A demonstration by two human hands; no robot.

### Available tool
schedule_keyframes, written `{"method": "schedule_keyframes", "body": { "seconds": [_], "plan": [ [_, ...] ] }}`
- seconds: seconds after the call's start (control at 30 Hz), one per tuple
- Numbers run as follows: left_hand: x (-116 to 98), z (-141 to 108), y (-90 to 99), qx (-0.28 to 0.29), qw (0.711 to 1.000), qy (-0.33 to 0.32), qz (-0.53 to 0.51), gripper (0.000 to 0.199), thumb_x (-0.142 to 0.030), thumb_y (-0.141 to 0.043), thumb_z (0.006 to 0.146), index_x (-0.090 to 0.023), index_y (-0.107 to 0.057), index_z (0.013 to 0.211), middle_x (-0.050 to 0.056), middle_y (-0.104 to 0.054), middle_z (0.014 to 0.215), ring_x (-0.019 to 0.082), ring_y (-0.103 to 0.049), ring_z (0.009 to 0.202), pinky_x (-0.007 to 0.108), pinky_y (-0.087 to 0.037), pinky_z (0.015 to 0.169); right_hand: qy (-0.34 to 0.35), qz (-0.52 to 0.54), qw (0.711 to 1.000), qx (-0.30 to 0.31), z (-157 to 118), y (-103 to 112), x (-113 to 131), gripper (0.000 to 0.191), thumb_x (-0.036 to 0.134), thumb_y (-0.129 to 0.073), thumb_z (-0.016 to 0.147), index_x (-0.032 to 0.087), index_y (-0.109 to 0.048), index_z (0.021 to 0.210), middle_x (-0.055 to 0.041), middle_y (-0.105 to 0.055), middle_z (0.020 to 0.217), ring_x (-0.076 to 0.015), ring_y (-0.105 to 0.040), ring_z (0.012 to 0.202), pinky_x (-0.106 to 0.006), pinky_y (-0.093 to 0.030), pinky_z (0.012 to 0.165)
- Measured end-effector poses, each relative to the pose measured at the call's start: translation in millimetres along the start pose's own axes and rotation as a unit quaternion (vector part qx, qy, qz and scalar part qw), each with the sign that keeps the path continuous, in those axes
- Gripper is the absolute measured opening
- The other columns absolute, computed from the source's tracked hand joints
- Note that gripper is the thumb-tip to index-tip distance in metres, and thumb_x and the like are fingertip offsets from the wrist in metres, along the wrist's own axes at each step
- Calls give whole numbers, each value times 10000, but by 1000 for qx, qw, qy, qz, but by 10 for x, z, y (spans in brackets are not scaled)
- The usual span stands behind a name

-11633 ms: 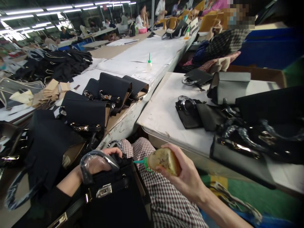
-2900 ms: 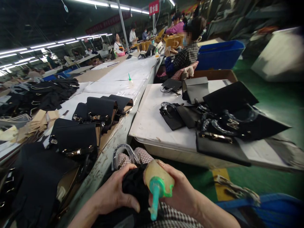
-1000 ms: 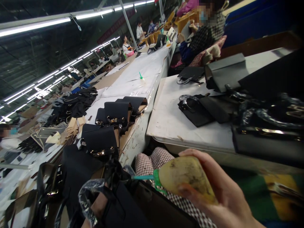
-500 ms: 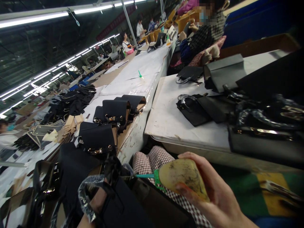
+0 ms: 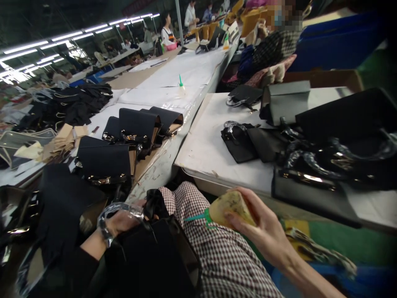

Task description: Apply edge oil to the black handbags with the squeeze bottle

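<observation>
My right hand [image 5: 257, 219] is wrapped round a yellowish, smudged glue bottle [image 5: 231, 209], whose green cap and thin teal nozzle point left above my lap. A black handbag [image 5: 151, 256] leans on my lap. Its handle [image 5: 120, 207], covered in clear plastic, arches over my left hand [image 5: 125, 221], which grips the bag's upper edge beside a bunched black flap [image 5: 155, 203]. Some of the left fingers are hidden behind these parts. The nozzle tip is apart from the bag.
Several black bags [image 5: 105, 157] line the left bench, with tan pieces [image 5: 63, 142] behind them. More bags [image 5: 310, 182] lie on the right table [image 5: 204, 149]. Another green-tipped bottle [image 5: 181, 87] stands farther up the bench. A co-worker in a checked sleeve [image 5: 273, 49] sits beyond.
The glue bottle's nozzle has come away from the bag's opening, with my right hand moving slightly up. The bag has shifted lower, and more of my left hand shows. The view has tilted.
</observation>
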State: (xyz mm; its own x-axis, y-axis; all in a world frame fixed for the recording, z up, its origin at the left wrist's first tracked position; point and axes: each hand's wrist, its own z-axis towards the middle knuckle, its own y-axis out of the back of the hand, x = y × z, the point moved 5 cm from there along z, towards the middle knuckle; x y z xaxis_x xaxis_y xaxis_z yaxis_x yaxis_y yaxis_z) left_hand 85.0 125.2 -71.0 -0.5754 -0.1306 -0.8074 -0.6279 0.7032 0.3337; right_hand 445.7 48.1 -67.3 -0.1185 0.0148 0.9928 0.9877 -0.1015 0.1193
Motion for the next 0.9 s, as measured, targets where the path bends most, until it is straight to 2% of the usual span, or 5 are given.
{"method": "schedule_keyframes", "body": {
  "seconds": [0.17, 0.33, 0.5, 0.8, 0.9],
  "plan": [
    [6, 194, -118, 13, 1000, -6, -12, 222, -348, -701, 823, -217, -781, 984, 59, -783, 920, 316, -692, 1058, 359, -540, 961, 38, -68, 993, 84, 95, -104, -112, 488, 477, -773, 894, 235, -570, 1266, -74, -704, 1138, -245, -717, 954, -336, -620, 832],
    [-82, 227, -131, 24, 999, 0, -27, 226, -331, -698, 827, -200, -768, 999, 55, -785, 921, 294, -707, 984, 338, -574, 855, 122, -106, 982, 102, 216, -288, -63, 484, 453, -754, 915, 219, -536, 1278, -104, -697, 1160, -260, -708, 981, -359, -612, 854],
    [-76, 209, -166, 24, 999, 0, -47, 249, -316, -704, 820, -181, -750, 1024, 46, -789, 929, 285, -703, 1019, 365, -561, 939, 177, -146, 965, 127, 257, -391, -17, 452, 422, -721, 947, 231, -496, 1290, -120, -673, 1187, -274, -693, 1020, -390, -598, 887],
    [-97, 153, -243, 36, 996, -4, -80, 236, -311, -691, 839, -157, -743, 1010, 31, -792, 929, 287, -698, 1062, 366, -558, 942, 117, -164, 955, 217, 144, -332, -88, 452, 435, -731, 948, 239, -504, 1286, -93, -676, 1165, -257, -684, 988, -392, -571, 854],
    [-102, 143, -242, 28, 997, -3, -76, 250, -338, -695, 828, -155, -743, 993, 38, -792, 921, 301, -691, 1072, 377, -564, 933, 92, -160, 959, 213, 136, -299, -110, 453, 448, -744, 934, 240, -521, 1269, -83, -692, 1145, -256, -689, 981, -387, -572, 848]
  ]
}}
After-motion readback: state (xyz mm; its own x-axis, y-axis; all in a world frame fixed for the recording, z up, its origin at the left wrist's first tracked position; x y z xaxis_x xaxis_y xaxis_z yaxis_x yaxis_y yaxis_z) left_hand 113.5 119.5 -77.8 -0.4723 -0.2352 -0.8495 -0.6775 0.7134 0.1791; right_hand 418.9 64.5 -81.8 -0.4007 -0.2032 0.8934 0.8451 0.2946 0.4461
